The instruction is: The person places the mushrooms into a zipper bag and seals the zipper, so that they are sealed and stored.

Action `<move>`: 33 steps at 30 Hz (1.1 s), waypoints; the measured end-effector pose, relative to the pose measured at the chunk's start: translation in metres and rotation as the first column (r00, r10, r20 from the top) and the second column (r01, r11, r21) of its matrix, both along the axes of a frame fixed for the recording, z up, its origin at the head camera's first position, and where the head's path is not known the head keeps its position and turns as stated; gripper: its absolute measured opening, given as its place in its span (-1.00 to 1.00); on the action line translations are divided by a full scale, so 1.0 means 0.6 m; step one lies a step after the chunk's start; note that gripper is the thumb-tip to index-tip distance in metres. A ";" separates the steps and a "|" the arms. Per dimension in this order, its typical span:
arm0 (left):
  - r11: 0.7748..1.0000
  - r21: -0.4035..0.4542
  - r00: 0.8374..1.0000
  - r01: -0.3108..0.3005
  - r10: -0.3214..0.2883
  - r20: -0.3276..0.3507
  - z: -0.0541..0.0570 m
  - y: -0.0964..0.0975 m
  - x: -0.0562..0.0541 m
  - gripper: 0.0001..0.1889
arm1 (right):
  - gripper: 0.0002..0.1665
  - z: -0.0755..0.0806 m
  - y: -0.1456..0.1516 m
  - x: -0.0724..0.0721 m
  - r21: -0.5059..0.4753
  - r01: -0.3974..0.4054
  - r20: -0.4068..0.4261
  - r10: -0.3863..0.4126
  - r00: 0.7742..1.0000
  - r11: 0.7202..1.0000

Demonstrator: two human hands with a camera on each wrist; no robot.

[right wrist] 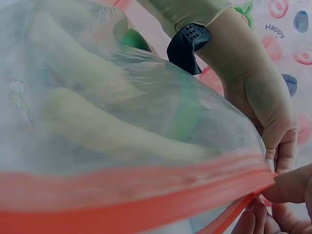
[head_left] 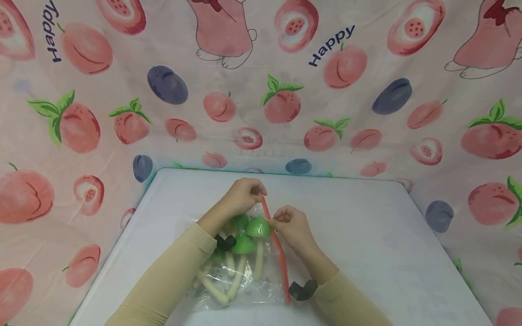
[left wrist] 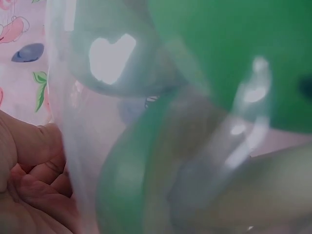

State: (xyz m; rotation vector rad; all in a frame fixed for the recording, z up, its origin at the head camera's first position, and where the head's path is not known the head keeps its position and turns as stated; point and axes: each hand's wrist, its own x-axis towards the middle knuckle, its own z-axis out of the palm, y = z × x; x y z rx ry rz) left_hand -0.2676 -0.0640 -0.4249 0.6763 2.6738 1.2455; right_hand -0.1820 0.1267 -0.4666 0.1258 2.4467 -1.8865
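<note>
A clear plastic zip bag [head_left: 269, 286] with a red-orange zip strip [head_left: 281, 262] lies on the white table, its strip on the right side. Inside are several mushroom-shaped pieces with green caps [head_left: 258, 226] and cream stems [head_left: 212, 287]. My left hand [head_left: 244, 194] pinches the far end of the strip at the bag's corner. A little nearer, my right hand [head_left: 294, 222] pinches the strip between thumb and fingers. In the right wrist view the two red edges spread apart beside the right fingers [right wrist: 290, 185]. Green caps fill much of the left wrist view, beside my left hand [left wrist: 39, 170].
The white table [head_left: 367, 253] extends around the bag. A fruit-patterned cloth [head_left: 244, 113] hangs behind it and along both sides. Black wrist-worn devices sit on the left wrist [head_left: 225, 243] and the right wrist [head_left: 302, 290], close to the bag.
</note>
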 end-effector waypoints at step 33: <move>1.000 0.002 0.999 -0.024 0.024 0.044 -0.005 -0.006 -0.018 -0.83 | -0.80 -0.005 0.004 0.009 0.002 -0.024 -0.001 0.024 1.000 1.000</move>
